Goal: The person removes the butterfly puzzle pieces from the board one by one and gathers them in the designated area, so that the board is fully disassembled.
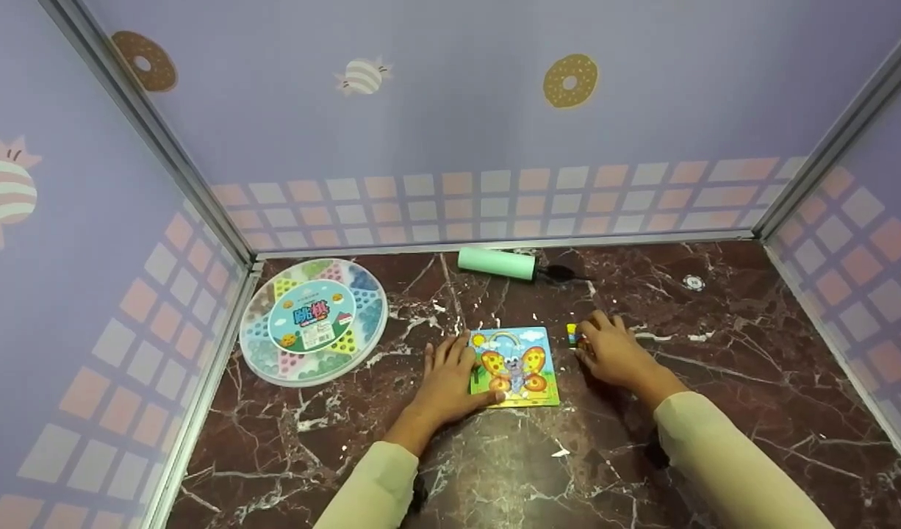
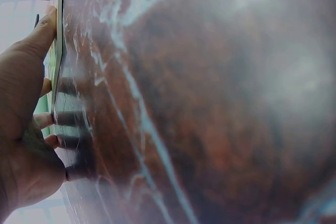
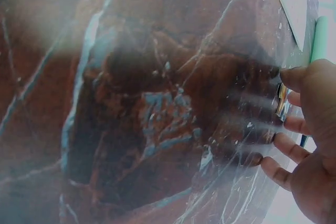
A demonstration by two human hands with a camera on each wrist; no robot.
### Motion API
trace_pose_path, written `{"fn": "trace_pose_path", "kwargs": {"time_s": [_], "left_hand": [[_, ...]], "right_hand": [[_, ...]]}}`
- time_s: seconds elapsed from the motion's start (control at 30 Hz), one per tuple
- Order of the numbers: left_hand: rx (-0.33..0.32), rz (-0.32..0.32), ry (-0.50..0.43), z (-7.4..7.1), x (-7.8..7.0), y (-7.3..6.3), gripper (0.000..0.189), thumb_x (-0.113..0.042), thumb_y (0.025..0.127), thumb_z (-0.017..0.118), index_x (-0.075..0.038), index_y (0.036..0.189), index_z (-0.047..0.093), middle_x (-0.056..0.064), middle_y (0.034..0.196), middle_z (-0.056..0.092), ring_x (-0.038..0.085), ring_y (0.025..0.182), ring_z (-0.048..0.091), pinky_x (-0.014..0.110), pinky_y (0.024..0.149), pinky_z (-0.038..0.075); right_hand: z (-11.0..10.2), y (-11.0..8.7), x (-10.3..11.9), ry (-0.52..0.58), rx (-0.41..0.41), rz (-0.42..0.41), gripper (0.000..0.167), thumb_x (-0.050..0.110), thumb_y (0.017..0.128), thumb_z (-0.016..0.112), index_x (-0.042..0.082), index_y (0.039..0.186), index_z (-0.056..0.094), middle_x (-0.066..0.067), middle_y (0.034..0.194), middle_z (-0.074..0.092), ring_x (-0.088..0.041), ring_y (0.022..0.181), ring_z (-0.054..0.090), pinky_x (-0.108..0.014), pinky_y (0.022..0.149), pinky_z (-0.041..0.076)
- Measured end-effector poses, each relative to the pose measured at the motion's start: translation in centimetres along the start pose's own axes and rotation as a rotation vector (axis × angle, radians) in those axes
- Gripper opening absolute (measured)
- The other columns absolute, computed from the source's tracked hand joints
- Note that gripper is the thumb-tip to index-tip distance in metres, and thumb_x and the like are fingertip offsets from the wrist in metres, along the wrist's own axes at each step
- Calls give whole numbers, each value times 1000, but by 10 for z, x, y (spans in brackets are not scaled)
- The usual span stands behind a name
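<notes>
A square butterfly picture board (image 1: 517, 365) lies flat on the dark marbled surface. My left hand (image 1: 449, 380) rests at its left side, fingers spread along that edge and thumb over the lower left corner. In the left wrist view the thumb (image 2: 38, 38) lies on the thin board edge (image 2: 60, 40). Right of the board, my right hand (image 1: 614, 354) pinches a small colourful flat piece (image 1: 572, 335) between thumb and fingers. The right wrist view shows this piece edge-on by the thumb (image 3: 295, 78), with the other fingertips down on the surface. My right hand partly covers the piece.
A round clear-lidded Chinese checkers set (image 1: 362, 323) lies at the left by the wall. Behind the board is a mint-green cylinder (image 1: 497, 263) with a black end. A small white disc (image 1: 693, 282) lies at the back right. Patterned walls (image 1: 450, 132) enclose three sides.
</notes>
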State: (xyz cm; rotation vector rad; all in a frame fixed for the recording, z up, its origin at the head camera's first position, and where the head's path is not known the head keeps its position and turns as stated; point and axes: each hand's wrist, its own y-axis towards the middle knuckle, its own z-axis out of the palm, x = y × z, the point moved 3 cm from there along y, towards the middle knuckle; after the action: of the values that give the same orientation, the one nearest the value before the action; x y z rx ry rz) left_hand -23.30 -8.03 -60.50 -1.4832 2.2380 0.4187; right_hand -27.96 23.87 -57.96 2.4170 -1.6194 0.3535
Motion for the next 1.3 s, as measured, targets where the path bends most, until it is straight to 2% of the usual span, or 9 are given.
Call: {"fn": "trace_pose_path", "kwargs": {"time_s": [0.2, 0.33, 0.63, 0.9, 1.13, 1.3], "left_hand": [[-8, 7, -9, 1, 0, 1, 66, -69, 91, 78, -11, 118, 61, 23, 181, 28, 50, 167, 25, 81, 132, 10], [1, -8, -6, 1, 0, 1, 67, -71, 91, 77, -12, 119, 61, 22, 182, 27, 49, 168, 24, 79, 133, 10], [14, -4, -4, 1, 0, 0, 63, -69, 95, 76, -13, 119, 59, 22, 182, 25, 50, 168, 22, 80, 133, 10], [-9, 11, -17, 2, 1, 0, 63, -66, 94, 78, -11, 116, 58, 24, 181, 27, 52, 167, 24, 82, 131, 11], [-1, 10, 4, 2, 1, 1, 63, -68, 94, 77, -12, 118, 59, 23, 181, 28, 51, 167, 24, 81, 132, 12], [-5, 14, 4, 2, 2, 1, 63, -68, 94, 77, -13, 115, 58, 24, 181, 27, 51, 167, 25, 82, 131, 12]], "right_hand": [[1, 3, 5, -42, -6, 54, 43, 24, 106, 72, 1, 142, 63, -29, 147, 52, -58, 130, 54, -84, 99, 48], [3, 7, 15, -60, -31, 50, 52, 29, 107, 72, 1, 150, 60, -29, 151, 52, -57, 135, 53, -82, 100, 47], [16, 15, 40, -56, -41, -20, 58, 44, 105, 76, 8, 148, 63, -22, 146, 56, -49, 130, 54, -75, 93, 49], [22, 19, 55, -60, -80, -40, 52, 39, 100, 83, 12, 142, 68, -18, 140, 60, -45, 127, 54, -74, 95, 48], [27, 20, 66, -50, -67, -16, 47, 41, 101, 82, 14, 138, 70, -16, 138, 60, -47, 129, 54, -76, 95, 47], [30, 23, 74, -62, -79, -20, 46, 40, 100, 83, 14, 136, 71, -16, 142, 61, -45, 132, 55, -84, 101, 46]]}}
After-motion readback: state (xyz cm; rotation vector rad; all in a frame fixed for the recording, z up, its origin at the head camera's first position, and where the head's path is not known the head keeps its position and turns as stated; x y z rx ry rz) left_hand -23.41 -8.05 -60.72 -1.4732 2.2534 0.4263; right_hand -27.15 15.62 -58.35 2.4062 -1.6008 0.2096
